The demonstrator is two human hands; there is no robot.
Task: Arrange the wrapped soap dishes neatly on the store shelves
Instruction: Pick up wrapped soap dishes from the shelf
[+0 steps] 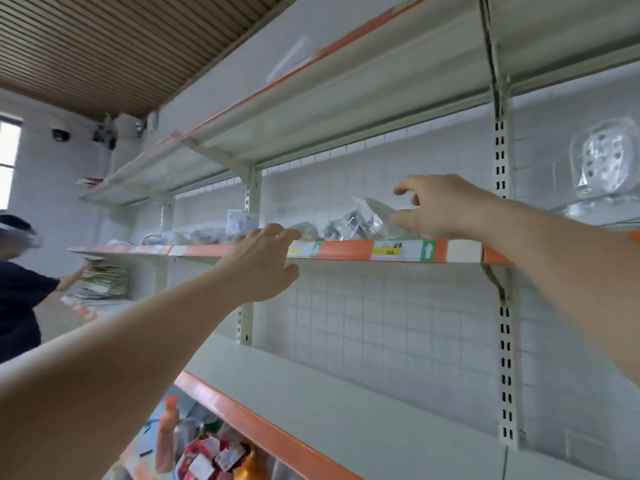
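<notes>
Right hand point(438, 206), fingers spread and holding nothing, nearest the wrapped soap dish point(369, 220) just to its left; left hand point(265, 265), also loosely spread, rests on the shelf edge point(346, 249).

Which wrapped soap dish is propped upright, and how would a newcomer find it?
Start at the orange-edged middle shelf and follow it right, past the white slotted upright post. Beyond the post stands the clear-wrapped soap dish with dark holes, upright against the white tiled wall. Unlike the crumpled clear-wrapped dishes lying low near the right hand, it faces outward and stands tallest.
</notes>
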